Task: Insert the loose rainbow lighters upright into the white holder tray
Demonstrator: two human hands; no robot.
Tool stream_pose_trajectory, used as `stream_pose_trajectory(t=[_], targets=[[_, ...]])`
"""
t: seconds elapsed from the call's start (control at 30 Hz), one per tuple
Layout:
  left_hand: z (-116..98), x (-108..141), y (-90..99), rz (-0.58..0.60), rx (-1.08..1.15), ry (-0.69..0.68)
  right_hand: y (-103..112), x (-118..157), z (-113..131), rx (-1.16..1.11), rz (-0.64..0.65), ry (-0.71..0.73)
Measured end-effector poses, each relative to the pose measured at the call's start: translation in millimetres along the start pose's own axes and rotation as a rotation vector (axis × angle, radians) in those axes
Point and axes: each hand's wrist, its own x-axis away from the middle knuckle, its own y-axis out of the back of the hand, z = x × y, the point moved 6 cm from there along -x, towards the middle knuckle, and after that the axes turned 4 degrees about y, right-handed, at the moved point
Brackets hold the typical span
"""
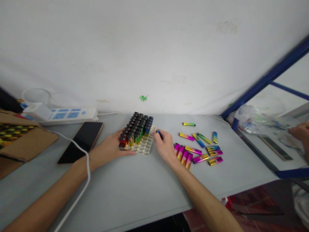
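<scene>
Rows of black-topped lighters [138, 126] with shiny coloured bodies stand upright in a pale tray [146, 146] with round holes; bare holes show along its right and near side. My left hand [113, 145] is wrapped round the tray's left side, its thumb along the near edge. Just right of the tray, my right hand [165, 143] is closed on a dark blue lighter [158, 132], whose end shows above the fingers. Loose pink-and-gold lighters [184, 157] lie side by side beyond my right wrist, with several others in yellow, green and blue scattered farther right.
At left lie a dark phone [81, 141], a white power strip [72, 115] and an open cardboard box [29, 145] of lighters. A white cable [88, 167] crosses over my left forearm. To the right stands a blue metal frame [265, 79]; another person's hand [300, 131] shows beyond it.
</scene>
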Motion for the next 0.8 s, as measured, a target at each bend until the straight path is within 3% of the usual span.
stream_pose_trajectory(t=[0.33, 0.53, 0.8], targets=[[-0.6, 1.4, -0.9, 0.014, -0.008, 0.001, 4.2, 2.5, 7.5, -0.003, 0.038, 0.038], [2.5, 0.4, -2.8, -0.012, 0.018, -0.029, 12.3, -1.3, 14.3, 0.079, -0.033, 0.245], [7.4, -1.1, -5.0, -0.032, 0.063, -0.018, 8.3, -1.8, 9.2, 0.031, 0.047, 0.206]])
